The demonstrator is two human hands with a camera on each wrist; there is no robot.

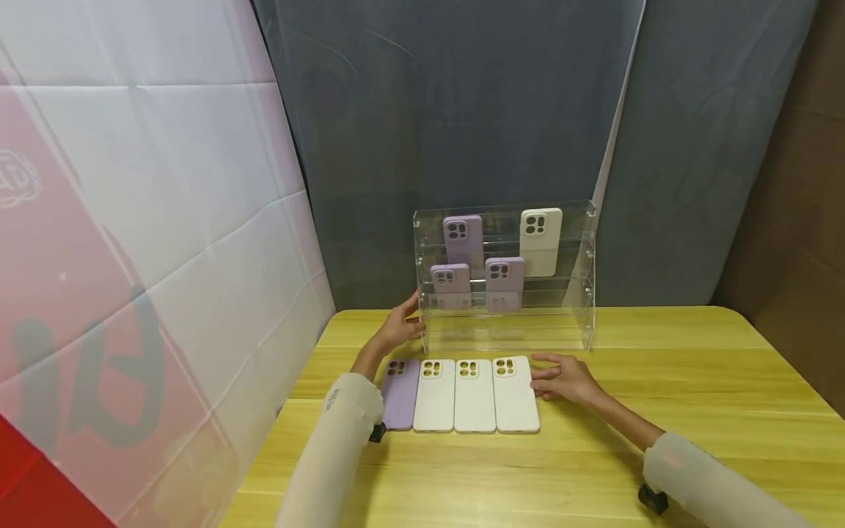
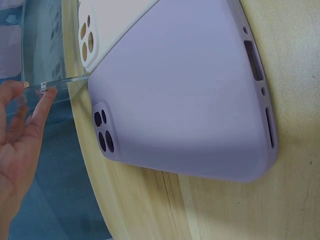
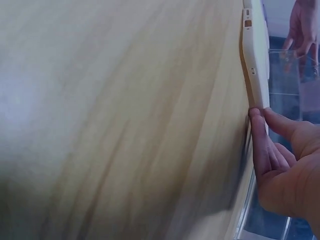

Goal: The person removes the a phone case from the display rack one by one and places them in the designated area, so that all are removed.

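Observation:
A clear tiered display stand (image 1: 508,334) holds three purple phone cases (image 1: 505,282) and a white phone case (image 1: 541,242). My left hand (image 1: 401,326) grips the stand's left side panel; the left wrist view shows thumb and fingers on either side of its edge. In front, a purple phone case (image 2: 180,95) lies flat in a row with three white phone cases. The thumb and fingers of my right hand (image 1: 568,378) pinch the right edge of the rightmost white phone case (image 1: 516,400); in the right wrist view this case (image 3: 256,75) appears edge-on.
Everything stands on a wood-grain table (image 1: 594,469). A dark grey curtain (image 1: 462,103) hangs behind it, a printed white and pink cloth (image 1: 165,183) on the left and a brown one (image 1: 792,198) on the right.

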